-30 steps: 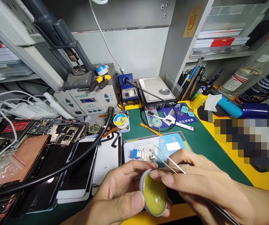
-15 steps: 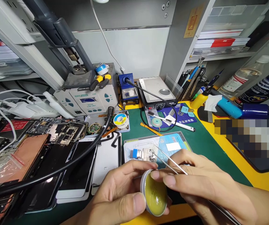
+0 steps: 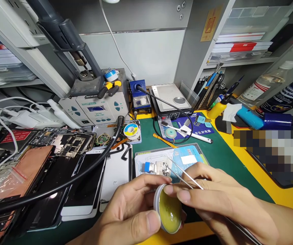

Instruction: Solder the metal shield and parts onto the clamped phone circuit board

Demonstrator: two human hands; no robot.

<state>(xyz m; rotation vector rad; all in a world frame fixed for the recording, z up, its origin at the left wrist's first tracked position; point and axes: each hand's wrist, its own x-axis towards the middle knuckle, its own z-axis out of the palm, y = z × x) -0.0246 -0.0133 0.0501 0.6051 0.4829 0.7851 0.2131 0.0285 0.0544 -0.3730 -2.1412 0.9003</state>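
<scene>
A small round tin of yellow-green paste (image 3: 170, 214) is tilted up between my hands, its glossy surface facing me. My left hand (image 3: 133, 211) is closed around the tin's rim, thumb in front and fingers behind. My right hand (image 3: 220, 200) grips a pair of metal tweezers (image 3: 184, 172), tips pointing up and left, away from the paste. A fingertip of my right hand touches the tin's upper edge. Beyond the tweezer tips lies a small circuit board (image 3: 160, 167) with a blue piece at its left end, on a pale blue work pad (image 3: 192, 153).
Phones and boards, including a white phone back (image 3: 117, 173), crowd the left under a black hose (image 3: 85, 180). A hot-air station (image 3: 95, 109), soldering station (image 3: 140, 95) and hot plate (image 3: 170, 98) stand behind. A toothbrush (image 3: 187, 131) and bottles (image 3: 266, 83) lie right.
The tin has tilted very slightly in my left hand, whose thumb has shifted a little to the right. My right hand and the tweezers have hardly moved.
</scene>
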